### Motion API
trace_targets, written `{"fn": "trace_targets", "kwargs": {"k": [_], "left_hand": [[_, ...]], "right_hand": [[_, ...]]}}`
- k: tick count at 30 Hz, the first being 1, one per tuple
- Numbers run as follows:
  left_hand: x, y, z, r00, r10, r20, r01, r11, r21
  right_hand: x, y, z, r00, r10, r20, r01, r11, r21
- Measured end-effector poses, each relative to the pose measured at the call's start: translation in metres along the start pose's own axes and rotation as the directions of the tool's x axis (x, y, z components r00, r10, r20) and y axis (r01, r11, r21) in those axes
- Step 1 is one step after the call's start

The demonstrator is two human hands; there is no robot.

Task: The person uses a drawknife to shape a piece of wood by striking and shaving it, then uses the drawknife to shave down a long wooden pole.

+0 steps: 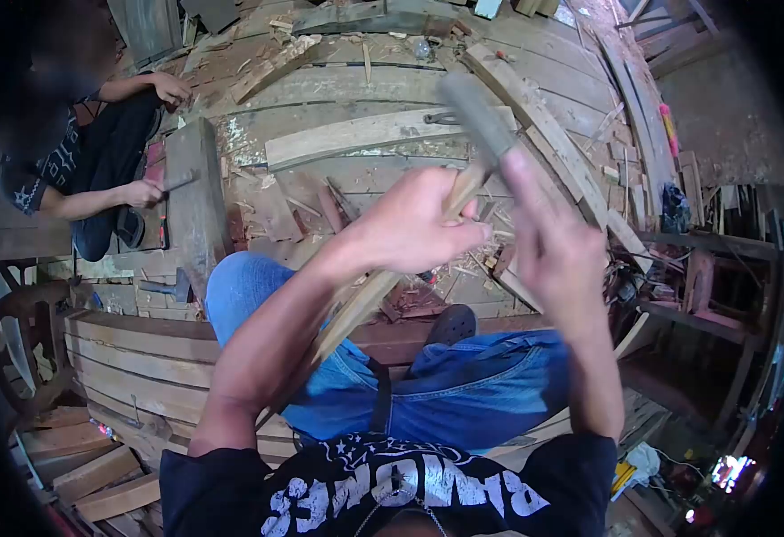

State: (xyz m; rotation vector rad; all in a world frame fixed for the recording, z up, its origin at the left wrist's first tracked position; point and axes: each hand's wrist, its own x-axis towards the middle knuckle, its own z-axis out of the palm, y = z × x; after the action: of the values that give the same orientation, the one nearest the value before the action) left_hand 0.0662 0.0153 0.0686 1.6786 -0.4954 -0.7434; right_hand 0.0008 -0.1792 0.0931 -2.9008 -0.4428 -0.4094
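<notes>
My left hand [423, 219] is closed round a long pale wooden strip [361, 309]. The strip slants from beside my left forearm up past my fingers, its lower part over my thigh. In my right hand [558, 255], fingers wrapped and blurred by motion, is a flat grey bar-shaped tool [474, 112]. This tool overlaps the strip's upper end in view; its exact kind I cannot tell. Behind the tool lies a curved wooden plank [347, 141] with a dark metal tool [440, 118] on it. Wood shavings [472, 264] litter the floor under my hands.
At the left, another person [70, 161] sits with a bladed tool [180, 182] held over a thick dark board [197, 174]. A hammer-like tool [175, 285] lies near my knee. Long boards [544, 125] run along the right, and a wooden slatted bench [141, 362] stands at lower left.
</notes>
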Motion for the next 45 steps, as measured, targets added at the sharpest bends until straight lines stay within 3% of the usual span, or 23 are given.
{"fn": "trace_targets", "kwargs": {"k": [3,5,6,7,9,11,13,15,17,21,23,25,27,29,31,33,34,37,39,41,42,44,45], "left_hand": [[-0.005,0.007,-0.001,0.997,-0.067,0.047,0.069,0.996,-0.053],[-0.011,0.006,-0.003,0.978,-0.128,0.167,0.148,0.982,-0.117],[-0.007,-0.002,0.0,0.992,-0.025,0.12,0.037,0.995,-0.093],[-0.011,-0.005,-0.001,0.992,-0.036,0.124,0.048,0.995,-0.091],[-0.015,0.011,-0.007,0.979,-0.1,0.178,0.139,0.965,-0.222],[-0.013,0.007,-0.01,0.984,-0.076,0.16,0.108,0.975,-0.197],[-0.011,0.012,-0.011,0.976,-0.163,0.144,0.184,0.972,-0.147],[-0.008,0.007,-0.005,0.984,-0.121,0.134,0.148,0.966,-0.213],[-0.009,0.007,0.001,0.985,-0.126,-0.117,0.117,0.99,-0.078],[-0.009,-0.003,0.004,0.987,0.001,-0.159,0.014,0.996,0.092],[-0.014,-0.001,0.004,0.985,0.062,-0.163,-0.034,0.985,0.171],[-0.019,-0.004,0.007,0.953,0.114,-0.281,-0.041,0.967,0.252],[-0.02,-0.001,0.005,0.958,0.082,-0.275,-0.033,0.983,0.18],[-0.02,0.002,0.003,0.965,0.053,-0.256,0.019,0.962,0.274],[-0.013,-0.015,0.009,0.967,0.062,-0.248,-0.017,0.984,0.18],[-0.009,-0.015,0.005,0.974,0.043,-0.222,0.002,0.98,0.197],[-0.009,-0.013,0.003,0.984,-0.069,-0.167,0.099,0.979,0.18],[-0.012,-0.01,0.009,0.976,0.019,-0.215,0.028,0.976,0.216],[-0.007,-0.014,0.007,0.97,0.069,-0.235,-0.024,0.982,0.187],[-0.011,-0.013,0.007,0.978,0.046,-0.202,0.0,0.975,0.222],[-0.013,-0.002,0.006,0.979,-0.063,-0.191,0.102,0.975,0.198],[-0.018,-0.001,0.005,0.987,-0.053,-0.15,0.077,0.984,0.158],[-0.019,-0.001,0.005,0.993,-0.042,-0.11,0.055,0.992,0.114]], "right_hand": [[0.003,-0.002,-0.001,0.988,0.04,-0.151,-0.018,0.989,0.146],[0.002,0.003,-0.006,0.997,0.045,-0.067,-0.04,0.996,0.082],[0.001,0.004,-0.005,0.998,0.067,0.014,-0.068,0.997,0.025],[-0.002,0.003,-0.004,0.997,0.074,0.018,-0.074,0.997,0.034],[0.001,0.004,-0.003,0.99,0.059,-0.127,-0.031,0.976,0.213],[0.0,-0.001,-0.006,0.988,0.063,-0.139,-0.026,0.967,0.253],[0.003,-0.006,-0.008,0.976,0.078,-0.205,-0.007,0.945,0.328],[0.001,-0.003,-0.006,0.975,0.041,-0.22,0.035,0.944,0.329],[-0.002,-0.004,-0.007,0.994,0.007,-0.11,0.031,0.942,0.335],[-0.008,-0.006,-0.001,0.996,0.036,-0.078,-0.007,0.937,0.348],[-0.009,-0.007,0.003,0.998,0.027,-0.063,-0.007,0.953,0.303],[-0.009,-0.01,0.005,0.999,-0.019,-0.05,0.032,0.962,0.271],[-0.009,-0.012,0.005,0.998,-0.028,-0.047,0.039,0.967,0.251],[-0.007,-0.011,0.006,0.998,-0.05,-0.042,0.056,0.987,0.153],[-0.006,-0.011,0.005,1.0,-0.016,-0.024,0.019,0.993,0.113],[-0.011,-0.021,0.004,0.996,-0.064,0.058,0.061,0.997,0.044],[-0.011,-0.023,0.004,0.995,-0.07,0.069,0.068,0.997,0.026],[0.0,-0.008,0.006,0.999,0.026,-0.031,-0.025,0.999,0.038],[-0.011,-0.026,0.005,0.991,-0.123,0.052,0.122,0.992,0.033],[-0.004,-0.008,0.008,0.999,-0.038,0.002,0.038,0.999,0.039],[-0.007,-0.011,0.01,0.999,-0.031,0.008,0.031,0.998,0.047],[-0.006,-0.01,0.011,0.997,0.061,-0.044,-0.057,0.993,0.1],[-0.008,-0.008,0.009,1.0,0.024,-0.019,-0.023,0.999,0.049]]}}
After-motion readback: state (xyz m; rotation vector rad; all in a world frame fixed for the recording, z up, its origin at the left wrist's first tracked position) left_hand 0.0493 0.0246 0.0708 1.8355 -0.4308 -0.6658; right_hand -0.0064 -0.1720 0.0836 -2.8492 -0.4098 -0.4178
